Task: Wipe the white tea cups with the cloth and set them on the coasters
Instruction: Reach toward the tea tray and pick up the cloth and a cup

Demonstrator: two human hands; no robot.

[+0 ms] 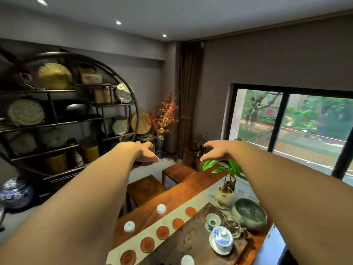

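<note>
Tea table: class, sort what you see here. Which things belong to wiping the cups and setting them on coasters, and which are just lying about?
Belongs to the job:
white tea cups
round coasters
left hand and right hand, both empty
No cloth is visible.

Just lying about:
blue-and-white lidded bowl
potted plant
dark tea tray
large green bowl

Grey walls; round dark shelf [57,111] left; window [292,121] right; recessed ceiling lights [118,22].

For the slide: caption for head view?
Both hands, left and right, outstretched and empty above tea table; coasters bare.
</note>
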